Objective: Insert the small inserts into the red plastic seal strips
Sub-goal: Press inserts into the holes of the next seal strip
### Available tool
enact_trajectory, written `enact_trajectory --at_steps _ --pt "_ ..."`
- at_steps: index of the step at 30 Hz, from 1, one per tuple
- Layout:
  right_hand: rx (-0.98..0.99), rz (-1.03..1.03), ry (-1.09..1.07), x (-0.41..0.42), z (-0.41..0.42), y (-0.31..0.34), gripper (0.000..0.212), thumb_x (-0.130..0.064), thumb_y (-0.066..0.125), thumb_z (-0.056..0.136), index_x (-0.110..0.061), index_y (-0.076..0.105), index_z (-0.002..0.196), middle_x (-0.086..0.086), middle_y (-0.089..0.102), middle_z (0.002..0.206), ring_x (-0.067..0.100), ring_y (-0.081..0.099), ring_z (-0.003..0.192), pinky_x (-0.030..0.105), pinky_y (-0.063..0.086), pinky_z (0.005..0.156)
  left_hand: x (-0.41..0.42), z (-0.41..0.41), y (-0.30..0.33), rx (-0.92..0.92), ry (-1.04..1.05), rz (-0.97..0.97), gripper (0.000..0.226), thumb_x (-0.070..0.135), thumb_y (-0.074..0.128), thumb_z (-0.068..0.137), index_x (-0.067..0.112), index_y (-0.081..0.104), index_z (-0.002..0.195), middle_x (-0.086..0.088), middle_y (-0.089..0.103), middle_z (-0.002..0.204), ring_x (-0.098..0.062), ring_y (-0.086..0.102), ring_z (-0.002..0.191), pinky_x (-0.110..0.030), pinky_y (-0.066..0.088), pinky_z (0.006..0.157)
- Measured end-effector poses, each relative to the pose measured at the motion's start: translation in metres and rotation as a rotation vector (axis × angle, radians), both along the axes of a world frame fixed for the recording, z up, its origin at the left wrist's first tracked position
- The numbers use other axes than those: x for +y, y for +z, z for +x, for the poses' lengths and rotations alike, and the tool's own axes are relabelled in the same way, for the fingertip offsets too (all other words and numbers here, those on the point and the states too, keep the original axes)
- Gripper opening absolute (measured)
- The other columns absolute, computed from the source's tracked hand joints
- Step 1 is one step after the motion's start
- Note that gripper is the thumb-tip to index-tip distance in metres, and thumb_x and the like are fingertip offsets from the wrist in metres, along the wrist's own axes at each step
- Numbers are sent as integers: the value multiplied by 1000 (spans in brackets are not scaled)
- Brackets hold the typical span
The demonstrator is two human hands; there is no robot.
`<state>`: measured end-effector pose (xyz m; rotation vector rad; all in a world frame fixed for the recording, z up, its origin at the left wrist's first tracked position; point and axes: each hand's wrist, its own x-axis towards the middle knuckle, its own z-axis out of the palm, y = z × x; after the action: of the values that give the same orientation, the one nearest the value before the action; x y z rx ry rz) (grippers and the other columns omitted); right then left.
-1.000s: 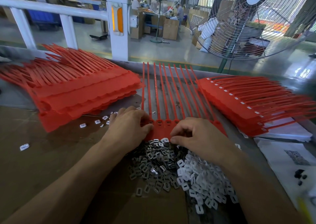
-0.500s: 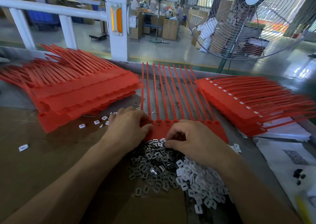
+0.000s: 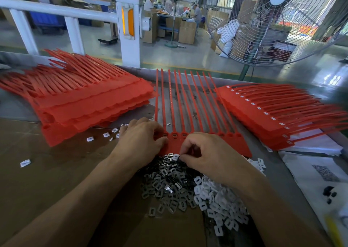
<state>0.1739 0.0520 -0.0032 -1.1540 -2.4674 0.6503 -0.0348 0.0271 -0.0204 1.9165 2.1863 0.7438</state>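
Between two red stacks, left hand [image 3: 140, 139] presses one strip sheet [image 3: 203, 143]; right hand [image 3: 209, 155] pinches an insert [image 3: 176, 156].

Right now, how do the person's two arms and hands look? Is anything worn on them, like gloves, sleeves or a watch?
Both the left hand and the right hand are bare, with no gloves. Both forearms are uncovered as far as the picture's lower edge, so no sleeve shows. No watch, ring, bracelet or marking is visible on either wrist or on the fingers that can be seen.

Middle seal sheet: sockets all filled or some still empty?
Some empty. On the middle seal sheet, sockets near the left hand show pale inserts; those toward its right end look plain red. The right hand hides some.
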Motion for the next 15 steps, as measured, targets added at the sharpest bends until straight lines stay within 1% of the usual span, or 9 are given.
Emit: enact_trajectory --at_steps 4,9,12,15 --pt "71 -17 -3 0 2 1 14 -23 75 92 -34 68 86 -21 70 87 -4 66 83 10 49 75 0 0 0 2 2 1 32 52 62 92 38 66 121 11 57 125 -17 45 123 -44 27 108" --pt "136 -69 26 -1 4 2 14 -20 74 95 -34 74 99 -22 71 91 -5 67 91 10 49 80 -1 0 1 1 -4 -4 33 52 62 92 38 65 122 11 57 125 -16 44 123 -42 26 107" --pt "131 -79 42 0 4 4 16 -21 70 98 -32 77 108 -23 70 99 -7 65 99 6 46 85 -2 1 1 3 -4 -4 33 52 62 93 38 66 122 11 57 125 -17 44 123 -43 26 107" --pt "124 -68 42 1 4 5 17 -24 65 102 -34 77 110 -23 67 102 -8 63 102 5 44 86 -2 1 2 2 -4 -6 33 52 62 93 37 66 122 11 57 124 -17 44 123 -43 27 108"
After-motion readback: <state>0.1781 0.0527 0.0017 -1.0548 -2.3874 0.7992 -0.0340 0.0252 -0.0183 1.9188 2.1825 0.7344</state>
